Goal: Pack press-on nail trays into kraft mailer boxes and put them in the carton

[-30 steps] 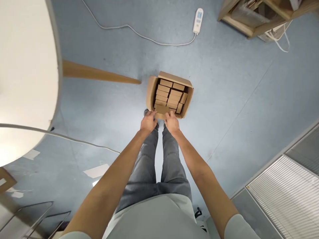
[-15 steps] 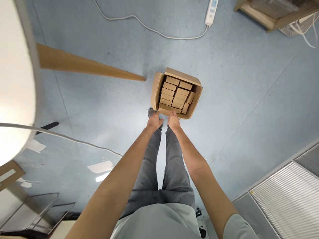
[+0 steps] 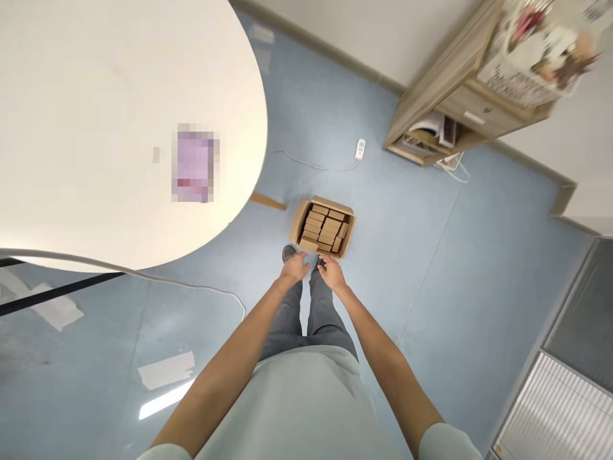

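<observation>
On the floor by my feet stands an open cardboard box [image 3: 350, 237], filled with several small brown cardboard boxes [image 3: 330, 229] packed in rows. Its left flap [image 3: 297, 220] is folded outward. My left hand [image 3: 295, 267] hangs short of the box's near edge, thumb apart from loosely bent fingers, with nothing visible in it. Beside it, my right hand [image 3: 332, 273] is in a similar pose, its fingertips overlapping the near rim in view; whether they touch it I cannot tell. No object shows between its fingers.
A round white table [image 3: 119, 76] fills the upper left, with a blurred-out purple item on it and a leg [image 3: 268, 201] near the box. A power strip [image 3: 360, 149] with its cable lies beyond. A wooden cabinet [image 3: 440, 108] stands upper right. A grey cable [image 3: 191, 283] crosses at left.
My view has risen and tilted up, so the box looks smaller and the tabletop and cabinet show more. My hands have come away from the box's near edge, their fingers looser.
</observation>
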### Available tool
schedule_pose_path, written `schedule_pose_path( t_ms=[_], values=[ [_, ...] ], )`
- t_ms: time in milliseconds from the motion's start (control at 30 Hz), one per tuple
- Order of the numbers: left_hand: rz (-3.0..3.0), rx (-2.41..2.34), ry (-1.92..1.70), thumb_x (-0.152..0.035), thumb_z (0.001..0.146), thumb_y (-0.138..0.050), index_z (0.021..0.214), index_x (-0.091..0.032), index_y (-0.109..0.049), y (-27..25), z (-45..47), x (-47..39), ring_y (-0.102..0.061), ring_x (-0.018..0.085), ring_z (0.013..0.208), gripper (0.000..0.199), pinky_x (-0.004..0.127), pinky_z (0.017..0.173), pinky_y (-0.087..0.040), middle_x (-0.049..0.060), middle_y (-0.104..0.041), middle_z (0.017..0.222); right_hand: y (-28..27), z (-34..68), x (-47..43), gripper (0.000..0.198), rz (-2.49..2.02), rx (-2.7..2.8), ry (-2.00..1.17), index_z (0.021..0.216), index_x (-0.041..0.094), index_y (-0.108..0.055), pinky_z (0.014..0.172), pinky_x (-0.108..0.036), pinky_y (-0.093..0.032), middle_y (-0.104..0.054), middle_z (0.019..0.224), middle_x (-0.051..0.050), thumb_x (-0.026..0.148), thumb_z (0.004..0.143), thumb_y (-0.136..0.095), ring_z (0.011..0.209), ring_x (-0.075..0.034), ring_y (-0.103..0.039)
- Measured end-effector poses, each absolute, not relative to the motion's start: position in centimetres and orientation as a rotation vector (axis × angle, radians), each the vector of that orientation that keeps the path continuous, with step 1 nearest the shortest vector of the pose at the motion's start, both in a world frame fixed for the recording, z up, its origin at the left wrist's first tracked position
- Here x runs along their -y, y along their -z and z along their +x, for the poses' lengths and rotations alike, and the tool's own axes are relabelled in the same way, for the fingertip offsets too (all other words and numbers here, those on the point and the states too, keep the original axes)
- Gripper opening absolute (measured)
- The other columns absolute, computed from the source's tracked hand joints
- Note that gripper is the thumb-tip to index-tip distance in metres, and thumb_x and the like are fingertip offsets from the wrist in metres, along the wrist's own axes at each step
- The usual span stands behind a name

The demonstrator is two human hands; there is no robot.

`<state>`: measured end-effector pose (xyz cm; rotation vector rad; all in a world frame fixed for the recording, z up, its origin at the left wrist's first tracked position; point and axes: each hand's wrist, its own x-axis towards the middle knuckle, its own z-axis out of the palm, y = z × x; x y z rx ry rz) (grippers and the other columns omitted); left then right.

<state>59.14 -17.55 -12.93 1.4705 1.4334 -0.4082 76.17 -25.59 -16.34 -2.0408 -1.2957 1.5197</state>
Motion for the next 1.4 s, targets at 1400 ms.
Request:
schedule_pose_path(
  t_ms=[1400],
  values=[
    [0.903,-1.468,-0.998,-0.043,0.087,-0.069,0.091,-0.025,-0.069,-15.5,16.7,16.5,-0.079,0.028,0.113,0.018,0.044,0.106,-0.061,0.009,-0.083,0.123,-17.6,36.8,13.1,0.022,-1.481,1.451,-1.278,0.098,0.024,-0.073,0.105,-0.048,-0.063,-0.079,0.121,-0.013,0.044,0.089,-0.073,0.12,-0.029,-0.075]
  ],
)
